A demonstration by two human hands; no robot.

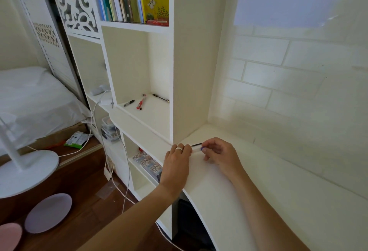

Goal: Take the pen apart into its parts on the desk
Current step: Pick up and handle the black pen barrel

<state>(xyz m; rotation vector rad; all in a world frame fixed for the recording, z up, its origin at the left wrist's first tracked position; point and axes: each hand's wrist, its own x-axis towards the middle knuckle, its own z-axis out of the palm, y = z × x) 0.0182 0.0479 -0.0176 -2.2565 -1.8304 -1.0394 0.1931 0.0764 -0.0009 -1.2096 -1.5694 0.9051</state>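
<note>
White and bare, the smooth desk top (249, 181) filled the lower right of the frame, running up to a pale brick-patterned wall (278, 75). Near the frame's centre, low down, I held a slim pen with a clear barrel and a blue end (197, 148) just above the desk's back left corner. My left hand (177, 161), a silver ring (179, 148) on one finger, was closed around the pen's left part. My right hand (219, 152) pinched the blue end between thumb and fingertips. A thin dark piece showed just above the barrel between my hands. Three other pens (140, 101) lay in the white shelf cubby (127, 61) above.
</note>
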